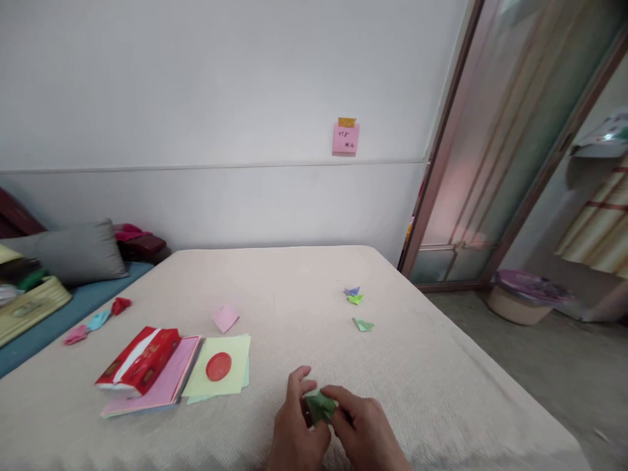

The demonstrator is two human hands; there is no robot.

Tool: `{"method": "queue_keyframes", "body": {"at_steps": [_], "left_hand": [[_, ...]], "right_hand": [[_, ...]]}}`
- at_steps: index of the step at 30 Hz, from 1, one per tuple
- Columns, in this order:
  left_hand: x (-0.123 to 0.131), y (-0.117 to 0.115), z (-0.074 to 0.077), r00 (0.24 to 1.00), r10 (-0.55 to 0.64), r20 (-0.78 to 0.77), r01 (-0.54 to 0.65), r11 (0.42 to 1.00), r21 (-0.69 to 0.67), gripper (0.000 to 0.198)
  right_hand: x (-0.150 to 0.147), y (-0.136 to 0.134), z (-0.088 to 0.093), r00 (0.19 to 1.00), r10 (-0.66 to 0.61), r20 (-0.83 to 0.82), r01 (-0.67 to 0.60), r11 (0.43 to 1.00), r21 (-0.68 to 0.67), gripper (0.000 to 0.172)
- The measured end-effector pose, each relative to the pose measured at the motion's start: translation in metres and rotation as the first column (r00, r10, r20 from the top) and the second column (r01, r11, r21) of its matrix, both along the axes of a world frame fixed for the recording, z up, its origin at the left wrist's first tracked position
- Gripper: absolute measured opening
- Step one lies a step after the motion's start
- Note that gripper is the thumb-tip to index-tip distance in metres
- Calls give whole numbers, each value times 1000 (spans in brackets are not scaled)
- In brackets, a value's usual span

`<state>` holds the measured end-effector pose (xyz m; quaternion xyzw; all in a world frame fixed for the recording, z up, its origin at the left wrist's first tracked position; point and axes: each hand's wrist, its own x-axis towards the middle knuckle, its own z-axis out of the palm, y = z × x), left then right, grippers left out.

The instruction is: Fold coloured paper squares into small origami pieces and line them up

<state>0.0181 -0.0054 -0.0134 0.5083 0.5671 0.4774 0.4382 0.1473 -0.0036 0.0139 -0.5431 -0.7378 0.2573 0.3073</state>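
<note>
A small folded piece of dark green paper (321, 408) is held between both hands near the front of the cloth-covered table. My left hand (298, 425) grips its left side, the thumb below and the index finger raised. My right hand (364, 422) pinches the paper's right side between thumb and fingers. Beyond the hands lie a pale green folded paper (364, 325), a bright green one (355, 299) and a blue-violet one (352, 291). To the left, a pink folded paper (226, 318) rests on the cloth.
A red tissue pack (140, 362) lies on a stack of coloured paper (164, 386). Beside it, a red disc (218, 366) sits on yellow sheets (240, 356). Red (120, 305), blue (99, 320) and pink (76, 335) folded papers line the left edge. A wall stands behind.
</note>
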Motion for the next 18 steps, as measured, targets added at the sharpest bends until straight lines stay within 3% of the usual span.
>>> {"method": "queue_keyframes", "body": {"at_steps": [10, 18], "left_hand": [[0, 2, -9, 963, 134, 235, -123, 991, -58, 53], [-8, 3, -3, 940, 139, 311, -100, 985, -138, 47]], "right_hand": [[-5, -6, -6, 994, 11, 106, -27, 988, 151, 38], [-8, -9, -19, 983, 47, 178, -82, 976, 199, 45]]}}
